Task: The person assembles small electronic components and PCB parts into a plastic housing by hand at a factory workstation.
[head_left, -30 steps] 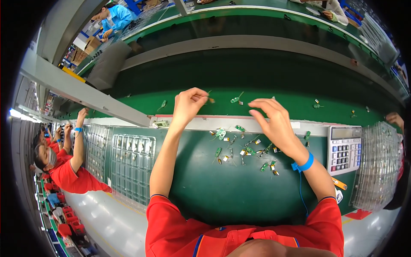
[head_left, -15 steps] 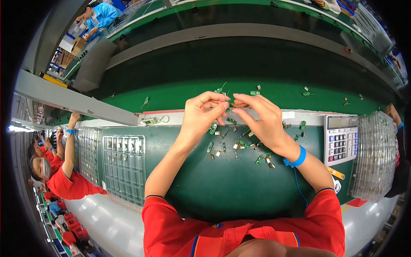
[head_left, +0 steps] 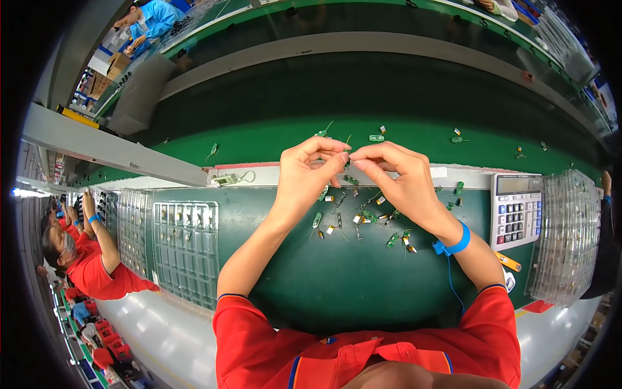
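My left hand pinches a small green circuit board between thumb and fingers, with a thin wire sticking up from it. My right hand meets it from the other side, thumb and forefinger pressed together at the board's edge. Whatever lies between those right fingertips is too small and covered to make out. Below my hands, several loose green boards and small silver cells with wires are scattered on the green work mat. A blue wrist strap with a cord circles my right wrist.
A calculator and stacked clear trays stand at right, an orange-handled tool nearby. At left lies a clear compartment tray below a grey beam. More boards rest on the green belt. A co-worker sits at left.
My right thumb and forefinger have closed together, where they were apart around a small yellowish part. Boards on the far belt have shifted slightly left. The co-worker's arm at left has moved.
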Motion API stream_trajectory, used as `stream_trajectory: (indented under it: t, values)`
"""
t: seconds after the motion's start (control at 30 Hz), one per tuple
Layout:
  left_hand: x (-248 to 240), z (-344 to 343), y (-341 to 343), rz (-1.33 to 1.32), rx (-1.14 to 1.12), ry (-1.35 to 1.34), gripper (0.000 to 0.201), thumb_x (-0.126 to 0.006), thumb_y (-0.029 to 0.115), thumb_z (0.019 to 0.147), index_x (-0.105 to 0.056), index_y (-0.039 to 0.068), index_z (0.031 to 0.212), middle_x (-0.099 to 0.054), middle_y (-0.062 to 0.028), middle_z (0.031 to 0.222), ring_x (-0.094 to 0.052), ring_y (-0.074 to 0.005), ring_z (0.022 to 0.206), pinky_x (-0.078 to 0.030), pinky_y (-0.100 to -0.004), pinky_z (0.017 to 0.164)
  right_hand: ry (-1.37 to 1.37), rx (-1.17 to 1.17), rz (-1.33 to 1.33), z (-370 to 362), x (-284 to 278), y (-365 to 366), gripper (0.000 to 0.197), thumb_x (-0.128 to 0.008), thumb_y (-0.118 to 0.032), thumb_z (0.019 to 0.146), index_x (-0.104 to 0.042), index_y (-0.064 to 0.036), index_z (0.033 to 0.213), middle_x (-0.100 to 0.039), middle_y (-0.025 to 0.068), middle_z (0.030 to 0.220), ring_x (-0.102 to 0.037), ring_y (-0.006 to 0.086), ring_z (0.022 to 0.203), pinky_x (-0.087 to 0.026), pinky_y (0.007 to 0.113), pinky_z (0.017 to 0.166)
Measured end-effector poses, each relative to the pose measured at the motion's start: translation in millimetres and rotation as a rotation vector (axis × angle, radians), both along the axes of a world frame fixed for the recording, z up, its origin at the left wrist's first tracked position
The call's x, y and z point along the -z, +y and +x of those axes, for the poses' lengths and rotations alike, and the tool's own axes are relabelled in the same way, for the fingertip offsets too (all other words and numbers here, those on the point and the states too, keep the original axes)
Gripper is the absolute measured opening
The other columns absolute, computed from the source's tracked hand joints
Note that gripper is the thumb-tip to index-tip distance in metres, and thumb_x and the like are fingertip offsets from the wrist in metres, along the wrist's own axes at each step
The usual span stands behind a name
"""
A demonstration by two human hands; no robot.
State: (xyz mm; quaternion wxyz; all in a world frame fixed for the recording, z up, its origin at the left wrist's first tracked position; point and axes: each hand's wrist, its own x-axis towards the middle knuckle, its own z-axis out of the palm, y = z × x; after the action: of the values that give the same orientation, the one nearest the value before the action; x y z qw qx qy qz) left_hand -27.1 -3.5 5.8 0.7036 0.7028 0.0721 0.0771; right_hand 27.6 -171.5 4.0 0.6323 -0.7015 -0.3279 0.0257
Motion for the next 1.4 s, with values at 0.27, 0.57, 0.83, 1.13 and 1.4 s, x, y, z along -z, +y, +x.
stream_trajectory:
  t: [0.27,0.57,0.83,1.13,1.4]
  values:
    - [-4.0,-1.2,-0.4,-0.086,0.005,0.039,0.012,-0.065,-0.001,0.085,-0.065,-0.004,0.096,-0.067,-0.0097,0.092,-0.061,-0.0107,0.069,-0.049,-0.0232,0.053,-0.710,0.185,-0.094,10.2,5.1,-4.7,0.022,-0.076,0.001,0.070,-0.068,-0.0016,0.091,-0.067,0.0098,0.081,-0.063,0.0227,0.071,-0.051,0.031,0.060]
    - [-3.9,-5.5,-2.9,-0.081,-0.030,-0.049,0.013,-0.063,-0.002,0.086,-0.068,-0.004,0.098,-0.066,-0.0087,0.088,-0.067,-0.0155,0.081,-0.057,-0.0259,0.073,-0.355,0.139,-0.083,-4.8,1.4,2.0,0.015,-0.076,-0.001,0.072,-0.068,-0.0015,0.085,-0.068,0.0100,0.082,-0.064,0.0218,0.072,-0.051,0.029,0.061]
    - [-7.0,-8.9,5.7,-0.128,0.060,0.001,0.015,-0.064,0.000,0.087,-0.069,-0.004,0.100,-0.067,-0.0107,0.092,-0.067,-0.0158,0.083,-0.055,-0.0273,0.074,-0.453,0.160,-0.114,-3.7,2.3,1.6,0.014,-0.074,0.001,0.074,-0.067,-0.0007,0.087,-0.067,0.0101,0.082,-0.062,0.0234,0.072,-0.051,0.030,0.062]
    - [-1.8,-6.6,11.6,-0.166,0.081,0.118,0.016,-0.065,0.006,0.087,-0.069,-0.003,0.100,-0.069,-0.0105,0.084,-0.067,-0.0153,0.074,-0.055,-0.0281,0.072,-0.629,0.106,-0.234,-2.7,0.1,-2.6,0.018,-0.072,0.003,0.073,-0.066,-0.0008,0.089,-0.064,0.0093,0.085,-0.060,0.0248,0.074,-0.050,0.033,0.061]
    - [-6.2,-12.1,4.2,-0.118,0.050,0.028,0.016,-0.065,0.005,0.087,-0.068,-0.003,0.100,-0.070,-0.0113,0.084,-0.068,-0.0157,0.073,-0.055,-0.0285,0.072,-0.220,0.003,-0.227,-3.3,-9.5,-7.0,0.015,-0.072,0.000,0.078,-0.067,0.0019,0.092,-0.065,0.0089,0.085,-0.063,0.0181,0.074,-0.054,0.029,0.066]
